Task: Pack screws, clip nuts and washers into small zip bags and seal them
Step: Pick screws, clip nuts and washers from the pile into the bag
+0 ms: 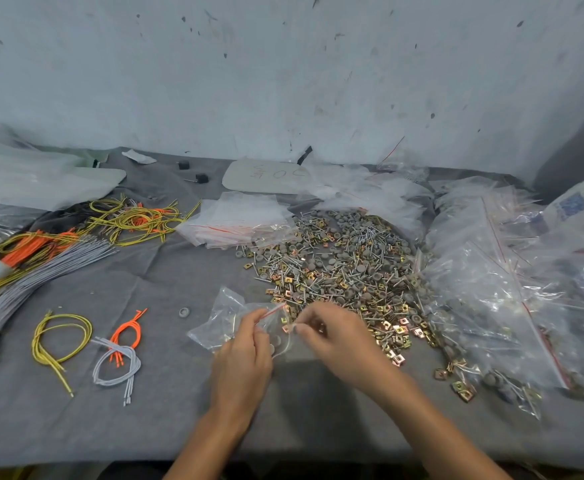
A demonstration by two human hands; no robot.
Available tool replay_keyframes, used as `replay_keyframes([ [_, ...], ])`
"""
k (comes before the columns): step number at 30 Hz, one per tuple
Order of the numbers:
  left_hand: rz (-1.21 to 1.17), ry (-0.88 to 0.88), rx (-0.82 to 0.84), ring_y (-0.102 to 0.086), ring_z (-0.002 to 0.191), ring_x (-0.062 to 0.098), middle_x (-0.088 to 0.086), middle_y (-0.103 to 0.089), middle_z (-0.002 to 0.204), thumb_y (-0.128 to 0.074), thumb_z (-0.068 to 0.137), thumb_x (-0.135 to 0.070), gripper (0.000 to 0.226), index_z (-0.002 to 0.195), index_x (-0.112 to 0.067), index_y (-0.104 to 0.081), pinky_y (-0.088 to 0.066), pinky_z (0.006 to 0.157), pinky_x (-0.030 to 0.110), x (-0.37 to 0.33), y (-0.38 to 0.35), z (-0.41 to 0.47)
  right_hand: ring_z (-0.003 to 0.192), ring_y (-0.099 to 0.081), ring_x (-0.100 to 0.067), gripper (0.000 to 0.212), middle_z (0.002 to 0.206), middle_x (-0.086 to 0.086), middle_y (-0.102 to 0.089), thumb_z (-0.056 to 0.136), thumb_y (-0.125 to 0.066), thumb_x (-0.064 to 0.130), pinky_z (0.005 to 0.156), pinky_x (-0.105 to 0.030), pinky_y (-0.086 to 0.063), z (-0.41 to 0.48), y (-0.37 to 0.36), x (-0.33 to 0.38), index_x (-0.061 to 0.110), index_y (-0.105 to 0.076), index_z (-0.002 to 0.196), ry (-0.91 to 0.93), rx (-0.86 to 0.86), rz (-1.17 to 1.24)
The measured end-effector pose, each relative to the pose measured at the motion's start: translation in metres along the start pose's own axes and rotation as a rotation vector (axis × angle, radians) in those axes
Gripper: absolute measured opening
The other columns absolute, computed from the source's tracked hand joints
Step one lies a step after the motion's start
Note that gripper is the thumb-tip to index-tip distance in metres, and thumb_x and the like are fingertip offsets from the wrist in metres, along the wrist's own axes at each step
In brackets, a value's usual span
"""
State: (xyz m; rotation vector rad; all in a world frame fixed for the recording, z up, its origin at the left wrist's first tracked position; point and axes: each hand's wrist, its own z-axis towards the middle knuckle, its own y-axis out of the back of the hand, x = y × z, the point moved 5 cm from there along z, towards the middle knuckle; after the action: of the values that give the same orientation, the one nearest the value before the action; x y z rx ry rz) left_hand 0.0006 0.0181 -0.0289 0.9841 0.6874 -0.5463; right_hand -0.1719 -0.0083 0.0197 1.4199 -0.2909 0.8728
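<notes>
A small clear zip bag [221, 320] with a red seal strip lies on the grey cloth in front of me. My left hand [245, 355] pinches its mouth near the red strip. My right hand [335, 334] pinches a gold clip nut [287, 328] at the bag's opening. A few grey washers show through the bag below my left hand. Just beyond and to the right spreads a big loose pile of screws, gold clip nuts and grey washers [339, 268]. A stack of empty zip bags [238, 220] sits behind the pile.
Filled zip bags [491, 289] heap up at the right. Bundles of yellow, orange and grey cords [41, 258] lie at the left, with small cord loops [117, 355] nearer me. One stray washer [184, 311] lies left of the bag. A wall stands behind.
</notes>
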Motion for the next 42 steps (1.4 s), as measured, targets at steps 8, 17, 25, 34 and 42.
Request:
replay_keyframes([
  [8, 0.007, -0.020, 0.008, -0.067, 0.081, 0.027, -0.005, -0.073, 0.087, -0.024, 0.091, -0.046, 0.042, 0.124, -0.043, -0.050, -0.050, 0.066, 0.040, 0.000, -0.001, 0.000, 0.089, -0.053, -0.013, 0.007, 0.087, 0.018, -0.046, 0.093, -0.064, 0.037, 0.074, -0.033, -0.042, 0.012, -0.039, 0.017, 0.032, -0.059, 0.093, 0.093, -0.009, -0.182],
  [17, 0.001, -0.018, -0.022, -0.064, 0.069, 0.023, -0.010, -0.066, 0.073, -0.025, 0.091, -0.043, 0.039, 0.121, -0.046, -0.050, -0.047, 0.059, 0.038, -0.001, 0.001, 0.001, 0.087, -0.054, -0.010, 0.013, 0.079, 0.017, -0.042, 0.093, -0.065, 0.039, 0.073, -0.032, -0.041, 0.018, -0.029, 0.009, 0.031, -0.071, 0.100, 0.101, 0.075, -0.262],
  [25, -0.007, -0.002, -0.022, -0.063, 0.066, 0.021, -0.007, -0.068, 0.074, -0.027, 0.092, -0.040, 0.042, 0.120, -0.037, -0.059, -0.051, 0.061, 0.045, -0.002, 0.001, 0.002, 0.077, -0.058, -0.003, 0.006, 0.092, 0.014, -0.059, 0.097, -0.063, 0.028, 0.072, -0.031, -0.053, 0.038, 0.049, -0.049, 0.031, -0.066, 0.093, -0.191, -0.181, -0.248],
  [34, -0.018, 0.017, -0.006, -0.061, 0.067, 0.018, -0.009, -0.067, 0.074, -0.025, 0.091, -0.042, 0.045, 0.120, -0.037, -0.059, -0.050, 0.061, 0.042, -0.003, 0.002, 0.001, 0.096, -0.054, -0.011, 0.009, 0.106, 0.007, -0.054, 0.099, -0.061, 0.031, 0.081, -0.034, -0.052, 0.052, 0.052, -0.088, 0.034, -0.067, 0.105, -0.252, -0.005, -0.435],
  [42, -0.012, 0.012, -0.026, -0.057, 0.064, 0.015, -0.013, -0.064, 0.072, -0.025, 0.090, -0.042, 0.042, 0.119, -0.041, -0.056, -0.043, 0.058, 0.035, -0.003, 0.002, 0.001, 0.083, -0.057, 0.000, 0.011, 0.098, 0.014, -0.060, 0.101, -0.055, 0.035, 0.073, -0.026, -0.050, 0.035, 0.057, -0.065, 0.029, -0.064, 0.098, -0.198, -0.188, -0.177],
])
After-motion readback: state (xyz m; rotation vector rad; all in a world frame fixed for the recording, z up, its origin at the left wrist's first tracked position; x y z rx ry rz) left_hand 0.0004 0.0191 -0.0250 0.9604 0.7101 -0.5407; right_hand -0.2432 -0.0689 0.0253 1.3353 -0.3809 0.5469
